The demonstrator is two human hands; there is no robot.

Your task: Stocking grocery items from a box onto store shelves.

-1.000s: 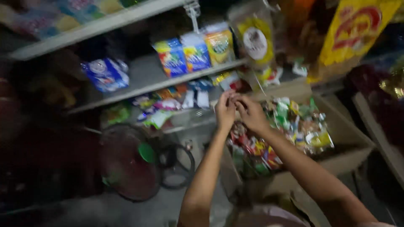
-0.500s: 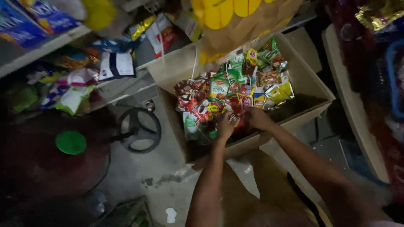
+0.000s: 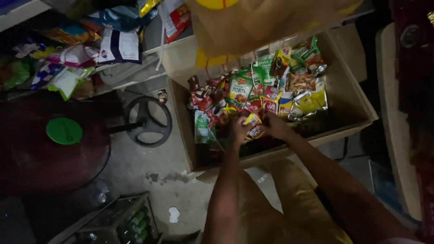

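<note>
Both hands are down in the cardboard box [image 3: 350, 106] on the floor, working one small red-and-yellow sachet [image 3: 254, 128] between them at the near edge of the pile of snack packets [image 3: 262, 90]. Left hand [image 3: 238, 131] is curled closed on the sachet's left side; right hand [image 3: 276, 126] is pinched on its right side, fingers mostly closed, only a narrow gap between the two hands. Exact finger placement is hard to read: low light, some blur. Judgement on doing this well: keep the grip on the sachet's edges rather than its belly so it doesn't crush, lift straight up clear of the loose packets before moving sideways, since neighbours lie touching it and would drag along. Keep forearms off the box's near wall, which looks thin and could fold. Around: dark round drum with green lid [image 3: 64, 131] well left of the box, a black wheel-shaped part [image 3: 148, 121] between drum and box, shelf [image 3: 131, 68] with more packets above.
</note>
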